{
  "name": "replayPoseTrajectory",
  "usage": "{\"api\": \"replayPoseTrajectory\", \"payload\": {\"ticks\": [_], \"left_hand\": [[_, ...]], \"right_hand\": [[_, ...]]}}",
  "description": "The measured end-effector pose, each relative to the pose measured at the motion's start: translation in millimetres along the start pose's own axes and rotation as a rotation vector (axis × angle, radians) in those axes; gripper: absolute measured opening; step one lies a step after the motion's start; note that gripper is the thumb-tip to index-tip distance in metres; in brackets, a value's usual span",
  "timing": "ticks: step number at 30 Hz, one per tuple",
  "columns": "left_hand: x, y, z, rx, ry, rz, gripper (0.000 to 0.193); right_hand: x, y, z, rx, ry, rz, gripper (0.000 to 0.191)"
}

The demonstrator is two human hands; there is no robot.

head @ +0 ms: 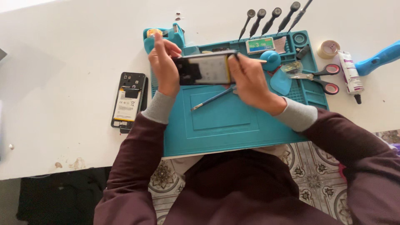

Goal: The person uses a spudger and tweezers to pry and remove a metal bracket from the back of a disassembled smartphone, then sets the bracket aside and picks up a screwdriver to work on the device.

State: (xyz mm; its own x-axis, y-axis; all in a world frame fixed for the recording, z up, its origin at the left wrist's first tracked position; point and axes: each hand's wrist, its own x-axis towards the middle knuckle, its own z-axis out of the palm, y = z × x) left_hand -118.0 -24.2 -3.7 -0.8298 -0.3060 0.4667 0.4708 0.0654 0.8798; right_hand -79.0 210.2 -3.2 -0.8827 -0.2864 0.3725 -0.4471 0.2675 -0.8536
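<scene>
A flat phone panel, dark with a pale middle, is held above the far part of a teal repair mat that is laid on the white worktop. The panel is gripped at its left end by the left hand, whose fingers are curled closed around that end. Its right end is pinched by the right hand, with the fingers closed on the edge; a thin pale stick is seen projecting from that hand, but how it is held cannot be told.

On the mat, just under the hands, a slim blue-handled tool is laid at a slant. Near the mat's far right corner, red-handled scissors, a blue rounded piece and a small printed box are found. A row of dark screwdrivers is spread out beyond the mat's far edge.

To the left of the mat, well apart from the hands, an opened phone with its battery exposed is lying flat on the worktop. Toward the worktop's right edge, a roll of tape, a white tube and a blue handle are set just beside one another. A teal tape dispenser is placed at the mat's far left corner, behind the left hand.
</scene>
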Motion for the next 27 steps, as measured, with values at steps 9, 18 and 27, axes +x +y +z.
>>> {"api": "replayPoseTrajectory", "payload": {"ticks": [9, 18, 27], "left_hand": [[-10.5, 3.1, 10.8, 0.099, -0.061, -0.052, 0.057], [-19.8, -1.2, 7.7, -0.009, -0.142, -0.034, 0.057], [-24.1, -2.1, 12.4, -0.754, -0.316, -0.507, 0.046]], "right_hand": [[10.7, 14.0, -6.0, 0.154, 0.106, 0.017, 0.032], [8.8, 27.7, -13.1, 0.107, 0.141, -0.066, 0.04], [14.3, 9.3, -1.6, 0.856, 0.079, 0.259, 0.025]]}}
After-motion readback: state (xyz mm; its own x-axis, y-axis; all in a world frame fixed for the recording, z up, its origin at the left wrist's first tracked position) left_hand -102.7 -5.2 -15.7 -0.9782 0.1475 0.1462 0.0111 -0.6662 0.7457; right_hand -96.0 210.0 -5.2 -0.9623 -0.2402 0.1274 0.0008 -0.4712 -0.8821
